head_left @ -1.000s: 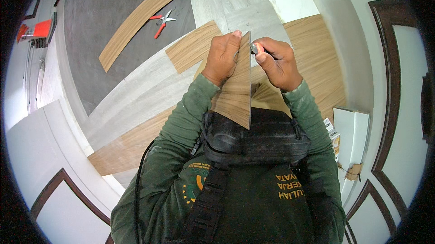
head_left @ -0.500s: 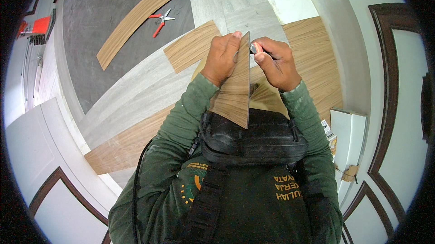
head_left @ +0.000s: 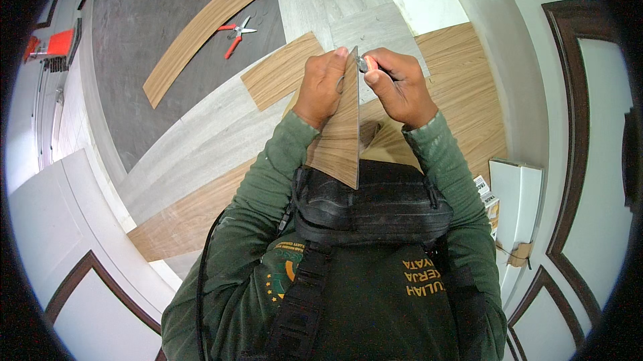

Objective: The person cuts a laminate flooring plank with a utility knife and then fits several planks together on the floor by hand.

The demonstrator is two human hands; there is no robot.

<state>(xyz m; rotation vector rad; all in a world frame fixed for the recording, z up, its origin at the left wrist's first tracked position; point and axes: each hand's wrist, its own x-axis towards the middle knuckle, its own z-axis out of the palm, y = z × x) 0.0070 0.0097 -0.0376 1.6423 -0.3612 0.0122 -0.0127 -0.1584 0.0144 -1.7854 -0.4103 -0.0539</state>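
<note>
Watching remotely, I'm noting the left hand (head_left: 323, 86) gripping the wood-look plank (head_left: 338, 147), its long axis running away from the black bag (head_left: 375, 210), right hand (head_left: 403, 88) clutching an orange-and-metal tool (head_left: 370, 63) just beside its bag-far end.

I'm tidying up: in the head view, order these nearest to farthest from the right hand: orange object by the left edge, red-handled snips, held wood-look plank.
1. Held wood-look plank: just left of the right hand.
2. Red-handled snips: farther left, on dark flooring.
3. Orange object: at far left.
</note>
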